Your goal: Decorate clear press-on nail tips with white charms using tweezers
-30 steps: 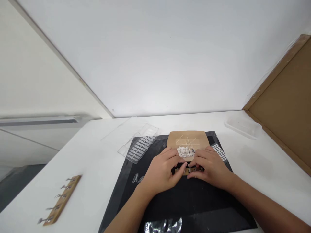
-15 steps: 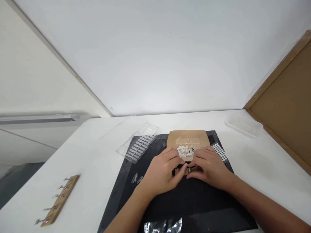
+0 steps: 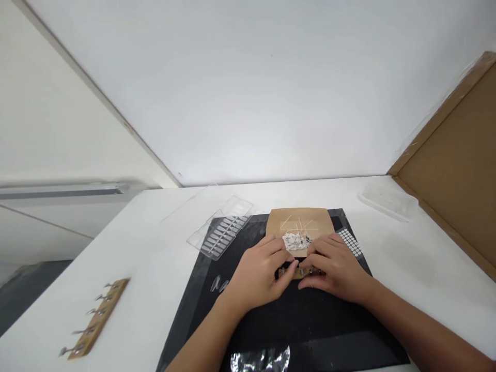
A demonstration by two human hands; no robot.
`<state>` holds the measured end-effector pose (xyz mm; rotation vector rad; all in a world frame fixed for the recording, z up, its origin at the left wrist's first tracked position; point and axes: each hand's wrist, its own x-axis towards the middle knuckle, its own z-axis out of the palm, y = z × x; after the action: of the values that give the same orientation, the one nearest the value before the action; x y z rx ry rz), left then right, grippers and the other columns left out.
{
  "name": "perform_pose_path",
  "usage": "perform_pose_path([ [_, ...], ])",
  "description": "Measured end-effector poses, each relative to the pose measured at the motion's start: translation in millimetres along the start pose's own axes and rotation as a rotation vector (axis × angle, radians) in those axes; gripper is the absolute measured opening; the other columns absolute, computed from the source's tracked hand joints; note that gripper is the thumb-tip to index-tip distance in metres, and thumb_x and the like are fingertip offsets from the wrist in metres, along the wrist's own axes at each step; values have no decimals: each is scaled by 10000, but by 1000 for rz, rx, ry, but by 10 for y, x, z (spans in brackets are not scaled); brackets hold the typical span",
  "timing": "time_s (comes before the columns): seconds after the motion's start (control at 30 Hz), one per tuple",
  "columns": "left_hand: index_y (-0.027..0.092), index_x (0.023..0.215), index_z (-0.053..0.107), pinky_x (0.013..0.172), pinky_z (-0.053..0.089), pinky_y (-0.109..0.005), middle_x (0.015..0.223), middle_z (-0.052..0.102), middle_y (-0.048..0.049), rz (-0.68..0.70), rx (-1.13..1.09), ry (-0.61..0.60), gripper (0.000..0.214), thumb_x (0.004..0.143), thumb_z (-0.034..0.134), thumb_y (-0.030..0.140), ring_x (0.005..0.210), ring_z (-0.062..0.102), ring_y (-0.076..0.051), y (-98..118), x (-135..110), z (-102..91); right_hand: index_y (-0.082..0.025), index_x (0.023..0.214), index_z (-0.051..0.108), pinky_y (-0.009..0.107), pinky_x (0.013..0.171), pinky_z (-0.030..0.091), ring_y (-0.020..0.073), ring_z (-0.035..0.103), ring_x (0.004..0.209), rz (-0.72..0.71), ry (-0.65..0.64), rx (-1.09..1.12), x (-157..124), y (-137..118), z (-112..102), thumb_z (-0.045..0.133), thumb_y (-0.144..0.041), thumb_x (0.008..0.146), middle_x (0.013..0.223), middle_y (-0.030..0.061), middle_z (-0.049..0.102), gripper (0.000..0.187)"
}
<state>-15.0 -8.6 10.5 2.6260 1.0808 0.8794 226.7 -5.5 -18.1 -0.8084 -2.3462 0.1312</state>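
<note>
My left hand (image 3: pixel 263 271) and my right hand (image 3: pixel 334 266) meet over a small wooden strip with metal pegs (image 3: pixel 297 274), which lies on the black mat (image 3: pixel 294 320). The left thumb and index finger are pinched together above the strip's middle. Facing them, the right fingers curl in close to the pegs. Whatever is between the fingertips is too small and covered to make out. Just behind the hands sits a tan paper tray (image 3: pixel 298 213) with white scraps and thin wooden sticks in it.
Left of the hands are a clear case of nail tips (image 3: pixel 221 238) and loose clear tips (image 3: pixel 215 283). A sheet of white dots (image 3: pixel 351 242) lies right. Another pegged wooden strip (image 3: pixel 101 321) is far left. A clear plastic lid (image 3: pixel 387 201) lies near the cardboard (image 3: pixel 457 170).
The view has shifted very slightly. Both hands stay over the wooden strip, with only a tiny movement at the fingertips.
</note>
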Motion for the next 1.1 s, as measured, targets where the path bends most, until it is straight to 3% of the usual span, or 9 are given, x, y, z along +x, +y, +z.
perform_pose_path([
  [0.23,179,844,666,702,460,-324,776,604,-40,6,-18,56,164,993,605,207,774,534,-189,19,4,-17,-227,932,688,355,816,369,155,643,888,-126,-47,2,-10,25,-6,752,-388,1004,993,-11,740,187],
  [0.4,175,872,668,694,447,-330,774,604,-37,18,-29,123,118,980,625,195,759,521,-186,29,10,-30,-198,841,631,347,802,359,139,639,851,-162,-30,-8,15,-3,28,717,-315,1034,929,-19,744,242],
  [0.67,167,888,670,680,442,-332,770,602,-46,19,8,239,63,944,647,151,754,509,-190,58,6,-66,-195,783,593,350,754,340,156,554,756,-193,-58,-154,29,-66,40,624,-276,1081,750,-15,619,310],
  [0.83,164,931,693,669,447,-351,786,611,-63,46,49,235,76,928,659,232,763,506,-210,27,-9,-112,-195,785,595,353,767,347,151,551,755,-185,-16,-169,7,-77,52,631,-253,1075,769,-20,632,297],
  [0.93,168,916,686,686,464,-354,803,629,-64,44,97,229,89,937,645,244,771,516,-211,-31,-12,-176,-197,783,595,354,769,346,150,549,745,-183,-4,-191,-13,-85,67,639,-238,1067,765,-20,636,291],
  [1.1,185,953,696,787,510,-365,886,670,-61,-98,270,177,131,1005,586,233,884,577,-231,-27,-152,-435,-201,827,626,354,765,355,165,602,775,-222,-11,-249,-32,-113,26,662,-210,1048,779,-12,673,224],
])
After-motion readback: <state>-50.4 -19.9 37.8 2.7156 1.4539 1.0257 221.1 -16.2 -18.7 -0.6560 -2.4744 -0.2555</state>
